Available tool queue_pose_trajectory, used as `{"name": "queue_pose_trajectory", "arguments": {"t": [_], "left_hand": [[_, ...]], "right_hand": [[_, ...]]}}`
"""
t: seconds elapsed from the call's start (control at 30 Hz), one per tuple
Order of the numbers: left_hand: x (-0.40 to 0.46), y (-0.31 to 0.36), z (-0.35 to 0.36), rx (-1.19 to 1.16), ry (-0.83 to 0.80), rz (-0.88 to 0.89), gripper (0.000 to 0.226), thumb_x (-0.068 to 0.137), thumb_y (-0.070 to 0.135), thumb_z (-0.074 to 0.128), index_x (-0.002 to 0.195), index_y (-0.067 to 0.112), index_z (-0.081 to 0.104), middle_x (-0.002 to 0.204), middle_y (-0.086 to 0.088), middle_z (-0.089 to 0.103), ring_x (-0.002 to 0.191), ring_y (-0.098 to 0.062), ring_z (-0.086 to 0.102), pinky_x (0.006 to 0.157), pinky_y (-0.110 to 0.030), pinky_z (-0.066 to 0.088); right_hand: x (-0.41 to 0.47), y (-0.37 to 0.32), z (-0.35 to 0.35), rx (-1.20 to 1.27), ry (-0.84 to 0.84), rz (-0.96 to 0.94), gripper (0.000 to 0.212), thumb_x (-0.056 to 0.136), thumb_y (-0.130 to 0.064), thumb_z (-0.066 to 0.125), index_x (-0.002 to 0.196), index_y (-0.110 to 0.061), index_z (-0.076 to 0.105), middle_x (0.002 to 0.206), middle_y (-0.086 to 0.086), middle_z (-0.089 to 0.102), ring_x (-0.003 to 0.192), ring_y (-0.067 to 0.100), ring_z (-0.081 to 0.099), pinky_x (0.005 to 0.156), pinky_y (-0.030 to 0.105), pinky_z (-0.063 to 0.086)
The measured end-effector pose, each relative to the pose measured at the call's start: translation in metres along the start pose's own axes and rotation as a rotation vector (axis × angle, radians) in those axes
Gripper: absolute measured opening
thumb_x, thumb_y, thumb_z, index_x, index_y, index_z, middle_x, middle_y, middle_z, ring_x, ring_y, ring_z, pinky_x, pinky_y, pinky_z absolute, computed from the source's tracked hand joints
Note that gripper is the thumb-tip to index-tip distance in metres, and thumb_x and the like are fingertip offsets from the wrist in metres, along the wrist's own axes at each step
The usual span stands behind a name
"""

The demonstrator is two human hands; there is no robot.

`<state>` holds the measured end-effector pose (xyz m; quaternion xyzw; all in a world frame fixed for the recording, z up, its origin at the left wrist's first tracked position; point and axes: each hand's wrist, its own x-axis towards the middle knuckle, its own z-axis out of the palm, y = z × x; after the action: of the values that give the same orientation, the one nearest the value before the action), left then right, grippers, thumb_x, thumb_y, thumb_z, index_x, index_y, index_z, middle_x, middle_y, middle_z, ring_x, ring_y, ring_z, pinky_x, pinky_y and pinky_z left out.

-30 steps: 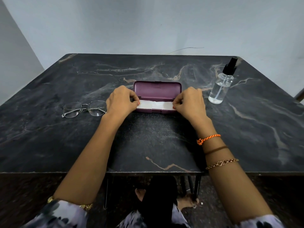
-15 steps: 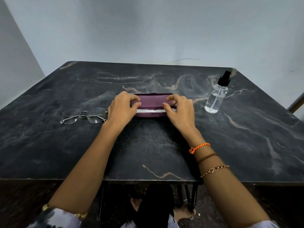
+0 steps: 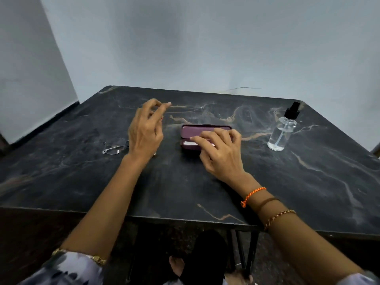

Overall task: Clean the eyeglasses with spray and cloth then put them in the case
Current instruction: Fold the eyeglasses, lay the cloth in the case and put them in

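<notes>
The maroon eyeglass case [image 3: 193, 131] lies open at the middle of the dark marble table [image 3: 176, 188], with a white cloth [image 3: 188, 143] inside it. My right hand [image 3: 220, 153] lies over the case's right half, its fingertips on the cloth and on the lid's edge; whether it grips anything is hidden. My left hand [image 3: 145, 130] hovers above the table to the left of the case, fingers apart and holding nothing. Thin metal eyeglasses [image 3: 113, 148] lie on the table further left, their right lens hidden behind my left hand. A clear spray bottle [image 3: 280, 136] with a black nozzle stands at the right.
Grey walls rise behind and to the left of the table. The table's near edge runs across the lower part of the view, with metal legs, the floor and a foot below it.
My left hand has let go of the case and risen to its left. The lid, nearly shut half a second ago, stands open. The camera has tilted up.
</notes>
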<state>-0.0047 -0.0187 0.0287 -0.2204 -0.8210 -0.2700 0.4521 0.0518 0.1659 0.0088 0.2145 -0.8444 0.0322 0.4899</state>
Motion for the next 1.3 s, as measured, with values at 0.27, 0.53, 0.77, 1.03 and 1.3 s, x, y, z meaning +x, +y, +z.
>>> {"name": "queue_pose_trajectory", "arguments": {"t": [0.27, 0.53, 0.77, 1.03, 1.3], "left_hand": [[-0.051, -0.095, -0.08, 0.118, -0.021, -0.368, 0.02, 0.084, 0.008, 0.062, 0.103, 0.006, 0.069, 0.099, -0.014, 0.068, 0.083, -0.033, 0.059, 0.077, -0.039, 0.047], [-0.057, -0.114, -0.076, 0.051, -0.326, -0.522, 0.022, 0.083, 0.003, 0.062, 0.102, 0.011, 0.07, 0.097, -0.011, 0.068, 0.087, -0.028, 0.06, 0.088, -0.038, 0.046], [-0.055, -0.118, -0.074, 0.104, -0.333, -0.49, 0.02, 0.085, 0.005, 0.06, 0.099, 0.015, 0.072, 0.098, -0.006, 0.069, 0.093, -0.028, 0.057, 0.081, -0.042, 0.048], [-0.055, -0.116, -0.074, 0.126, -0.243, -0.461, 0.016, 0.083, 0.002, 0.062, 0.09, 0.011, 0.074, 0.09, -0.008, 0.071, 0.083, -0.027, 0.06, 0.072, -0.037, 0.047], [-0.051, -0.084, -0.078, -0.068, -0.02, -0.374, 0.017, 0.078, -0.014, 0.061, 0.087, -0.005, 0.071, 0.085, -0.013, 0.069, 0.073, -0.002, 0.061, 0.068, -0.001, 0.041]], "right_hand": [[0.025, -0.061, 0.027, -0.016, -0.175, -0.002, 0.03, 0.069, -0.019, 0.07, 0.098, -0.019, 0.069, 0.096, -0.004, 0.071, 0.099, 0.021, 0.065, 0.087, 0.041, 0.024], [0.04, -0.09, 0.056, -0.041, -0.54, 0.164, 0.029, 0.081, -0.004, 0.047, 0.108, -0.007, 0.057, 0.121, 0.006, 0.059, 0.136, 0.024, 0.029, 0.107, 0.052, 0.012], [0.04, -0.083, 0.07, -0.065, -0.556, 0.163, 0.023, 0.09, -0.012, 0.043, 0.107, -0.012, 0.058, 0.121, 0.0, 0.059, 0.137, 0.021, 0.022, 0.094, 0.044, -0.002], [0.04, -0.081, 0.074, -0.027, -0.461, 0.196, 0.022, 0.091, -0.015, 0.042, 0.101, -0.014, 0.062, 0.108, 0.0, 0.066, 0.131, 0.02, 0.033, 0.092, 0.04, 0.003], [0.041, -0.073, 0.041, 0.251, -0.022, 0.365, 0.004, 0.078, -0.014, 0.064, 0.078, -0.014, 0.069, 0.08, -0.001, 0.072, 0.103, 0.027, 0.06, 0.078, 0.025, 0.013]]}}
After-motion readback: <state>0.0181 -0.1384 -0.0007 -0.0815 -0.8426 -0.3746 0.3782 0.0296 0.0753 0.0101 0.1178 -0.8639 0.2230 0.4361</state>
